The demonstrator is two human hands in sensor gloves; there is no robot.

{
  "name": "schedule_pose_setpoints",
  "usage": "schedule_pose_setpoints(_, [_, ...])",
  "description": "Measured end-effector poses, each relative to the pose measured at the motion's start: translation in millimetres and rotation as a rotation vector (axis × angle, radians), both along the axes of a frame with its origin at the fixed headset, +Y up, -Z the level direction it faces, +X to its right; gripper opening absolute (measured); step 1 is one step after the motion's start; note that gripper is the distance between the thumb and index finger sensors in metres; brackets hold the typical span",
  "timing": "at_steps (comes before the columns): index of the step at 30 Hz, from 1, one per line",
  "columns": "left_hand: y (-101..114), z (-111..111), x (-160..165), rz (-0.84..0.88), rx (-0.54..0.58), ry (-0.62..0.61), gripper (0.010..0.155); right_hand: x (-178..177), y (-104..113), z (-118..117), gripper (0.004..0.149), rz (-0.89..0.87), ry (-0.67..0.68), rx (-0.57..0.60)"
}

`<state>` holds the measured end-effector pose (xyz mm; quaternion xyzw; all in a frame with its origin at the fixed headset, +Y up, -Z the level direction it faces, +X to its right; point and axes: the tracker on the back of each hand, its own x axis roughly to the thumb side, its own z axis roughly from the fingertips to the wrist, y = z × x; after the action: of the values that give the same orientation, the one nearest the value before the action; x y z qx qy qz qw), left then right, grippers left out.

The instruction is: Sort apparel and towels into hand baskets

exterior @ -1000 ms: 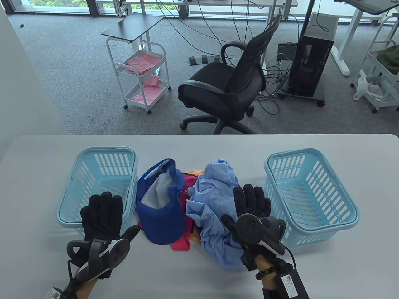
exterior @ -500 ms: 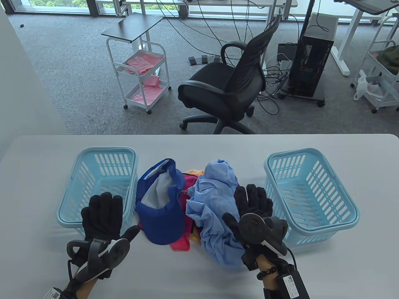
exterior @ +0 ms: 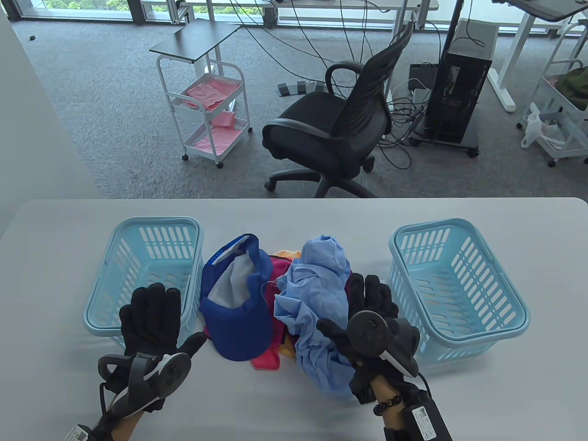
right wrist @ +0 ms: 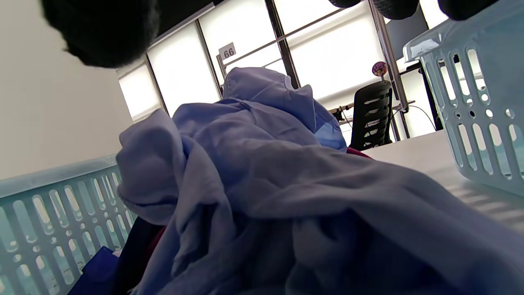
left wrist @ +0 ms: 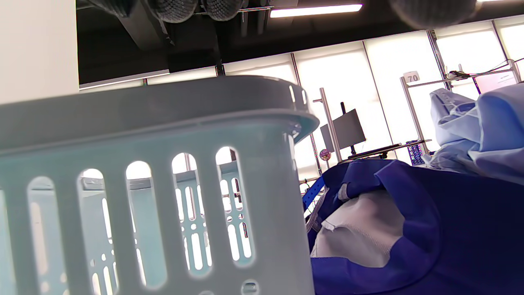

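Observation:
A pile of clothes lies in the table's middle: a light blue shirt (exterior: 317, 294) on top, a dark blue cap (exterior: 239, 312) to its left, pink (exterior: 266, 360) and orange cloth beneath. Two light blue baskets stand either side, the left basket (exterior: 142, 271) and the right basket (exterior: 459, 285), both holding nothing. My left hand (exterior: 151, 317) is spread open flat in front of the left basket, holding nothing. My right hand (exterior: 363, 308) is open with fingers spread, hovering over the shirt's right edge. The shirt fills the right wrist view (right wrist: 262, 196); the cap shows in the left wrist view (left wrist: 409, 229).
The white table (exterior: 294, 413) has bare surface in front of the pile and behind the baskets. Beyond the far edge stand an office chair (exterior: 340, 128), a white cart (exterior: 206, 105) and a computer tower (exterior: 459, 92) on the floor.
My right hand has shifted slightly left, over the light blue shirt's right side. The left hand and the clothes have not moved.

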<state>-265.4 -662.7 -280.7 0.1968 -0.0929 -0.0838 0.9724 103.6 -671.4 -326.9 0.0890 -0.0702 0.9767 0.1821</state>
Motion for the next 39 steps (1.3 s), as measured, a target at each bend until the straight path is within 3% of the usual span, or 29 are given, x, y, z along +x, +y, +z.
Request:
schedule_pose_setpoints(3, [0.3, 0.4, -0.4, 0.004, 0.006, 0.003, 0.098, -11.5, -6.7, -6.3, 0.115, 0.036, 0.007, -0.131])
schedule_pose_setpoints(8, [2.3, 2.5, 0.4, 0.003, 0.026, -0.002, 0.098, -35.3, -12.4, -21.6, 0.120, 0.039, -0.016, -0.240])
schedule_pose_setpoints(19, [2.5, 2.9, -0.4, 0.009, 0.028, -0.010, 0.097, -78.8, -43.1, -57.5, 0.127, 0.290, -0.101, -0.373])
schedule_pose_setpoints(22, [2.2, 2.9, -0.3, 0.010, 0.027, -0.009, 0.097, -82.0, -58.0, -60.9, 0.125, 0.356, -0.123, -0.334])
schedule_pose_setpoints(24, [2.5, 3.1, -0.3, 0.009, 0.026, -0.008, 0.097, -81.2, -65.6, -59.7, 0.121, 0.381, -0.152, -0.238])
schedule_pose_setpoints(28, [2.5, 3.5, 0.6, 0.006, 0.024, -0.007, 0.097, -77.6, -70.5, -59.8, 0.114, 0.416, -0.186, -0.156])
schedule_pose_setpoints(33, [2.3, 3.8, 1.0, 0.010, 0.023, -0.010, 0.097, -74.9, -68.8, -60.2, 0.104, 0.426, -0.208, -0.094])
schedule_pose_setpoints(39, [4.4, 4.3, -1.3, 0.024, 0.031, -0.007, 0.097, -58.8, -52.6, -58.7, 0.093, 0.300, -0.214, -0.051])
